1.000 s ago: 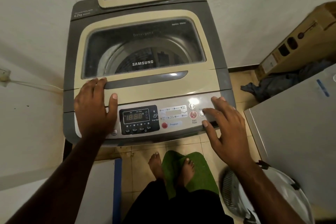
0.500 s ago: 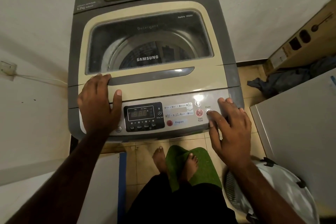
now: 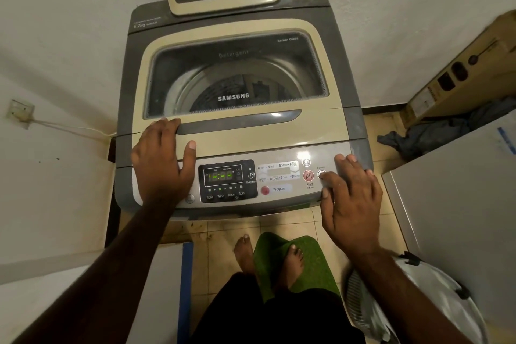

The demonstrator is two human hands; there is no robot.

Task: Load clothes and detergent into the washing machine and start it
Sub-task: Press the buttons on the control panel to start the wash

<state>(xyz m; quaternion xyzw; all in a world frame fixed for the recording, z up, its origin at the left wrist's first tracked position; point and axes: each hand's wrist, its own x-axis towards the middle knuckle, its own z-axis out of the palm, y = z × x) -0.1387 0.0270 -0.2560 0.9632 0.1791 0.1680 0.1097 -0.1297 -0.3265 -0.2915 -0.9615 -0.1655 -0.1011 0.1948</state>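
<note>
A grey and cream top-loading washing machine [image 3: 346, 117] stands before me with its glass lid [image 3: 237, 75] closed; the drum and dark laundry show dimly through it. My left hand [image 3: 160, 159] rests flat on the lid's front left, fingers at the handle recess. My right hand [image 3: 353, 198] lies on the right end of the control panel [image 3: 279, 176], with its thumb tip on the power button beside the red start/pause button [image 3: 308, 176]. The display [image 3: 222, 175] glows with green digits.
A cardboard box [image 3: 460, 75] leans against the wall at right with dark cloth [image 3: 435, 131] below it. A white appliance top [image 3: 460, 190] and a laundry basket [image 3: 391, 310] stand close on the right. My bare feet are on a green mat [image 3: 310, 262]. A wall socket [image 3: 19, 113] is at left.
My right thumb has settled on the power button and the display digits have changed. My left hand has stayed on the lid.
</note>
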